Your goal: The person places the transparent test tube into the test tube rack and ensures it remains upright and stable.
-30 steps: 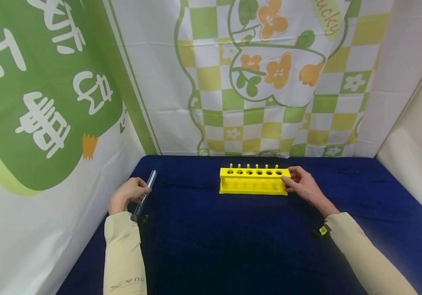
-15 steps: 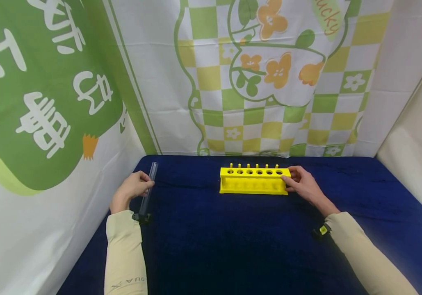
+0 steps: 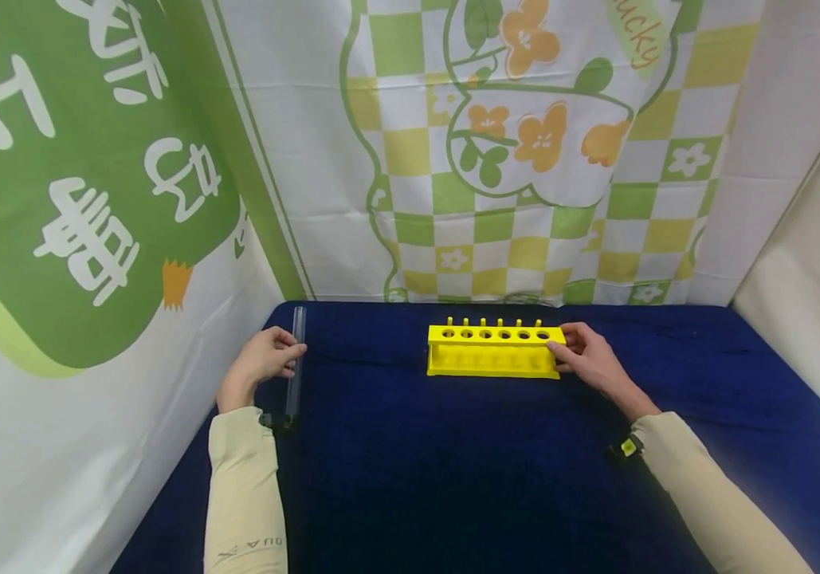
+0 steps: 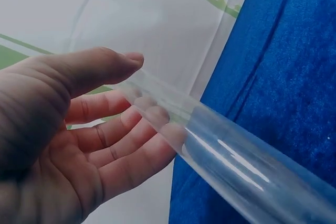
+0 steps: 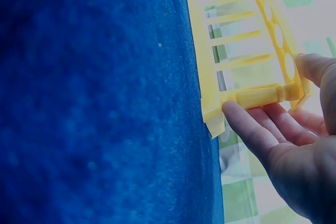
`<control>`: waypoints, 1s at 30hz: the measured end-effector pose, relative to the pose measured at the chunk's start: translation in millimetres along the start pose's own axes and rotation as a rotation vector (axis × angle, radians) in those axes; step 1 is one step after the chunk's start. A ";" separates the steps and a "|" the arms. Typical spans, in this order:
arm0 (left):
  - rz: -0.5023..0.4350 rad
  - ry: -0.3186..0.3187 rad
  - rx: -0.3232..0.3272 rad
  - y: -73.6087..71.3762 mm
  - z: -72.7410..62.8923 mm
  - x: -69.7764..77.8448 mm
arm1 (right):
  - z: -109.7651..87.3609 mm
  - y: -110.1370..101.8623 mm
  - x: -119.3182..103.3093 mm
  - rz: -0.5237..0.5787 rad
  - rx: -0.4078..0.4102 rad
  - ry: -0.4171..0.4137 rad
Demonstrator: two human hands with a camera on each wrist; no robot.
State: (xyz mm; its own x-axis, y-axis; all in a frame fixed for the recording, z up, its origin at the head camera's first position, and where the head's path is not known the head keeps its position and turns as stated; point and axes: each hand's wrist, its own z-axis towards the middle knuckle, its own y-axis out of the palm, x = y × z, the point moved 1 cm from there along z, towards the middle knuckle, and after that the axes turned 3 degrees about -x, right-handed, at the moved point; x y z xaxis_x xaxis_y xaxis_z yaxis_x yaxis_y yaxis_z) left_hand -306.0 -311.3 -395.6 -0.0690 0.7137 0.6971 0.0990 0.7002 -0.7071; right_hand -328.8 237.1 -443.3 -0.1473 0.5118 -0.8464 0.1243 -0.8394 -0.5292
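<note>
A clear test tube is pinched between the thumb and fingers of my left hand, at the left of the table. It stands nearly upright in the head view, and in the left wrist view the tube runs down to the right from the fingertips. Right of centre stands a yellow test tube rack with a row of round holes and a row of pegs behind. My right hand grips the rack's right end; in the right wrist view, its thumb lies by the holed top bar and the fingers touch the end.
A dark blue cloth covers the table. Behind it hangs a white curtain with a green and yellow checked print, and another printed curtain borders the left side. Dark wrist-worn devices sit at both cuffs.
My left hand has moved slightly to the right and away from me, and the test tube has swung from a slant to nearly upright. The right hand and rack have stayed in place.
</note>
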 end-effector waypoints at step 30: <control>-0.020 0.130 -0.018 18.6 8.0 34.5 | -1.1 0.5 0.1 -0.003 -0.002 -0.005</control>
State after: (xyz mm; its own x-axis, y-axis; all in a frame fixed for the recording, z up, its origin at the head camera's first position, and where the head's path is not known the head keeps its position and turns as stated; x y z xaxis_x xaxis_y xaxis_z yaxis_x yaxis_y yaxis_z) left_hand -314.5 -273.5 -385.6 0.0577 0.6898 0.7217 0.1170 0.7132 -0.6911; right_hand -327.7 236.9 -443.7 -0.1525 0.5136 -0.8444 0.1262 -0.8372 -0.5321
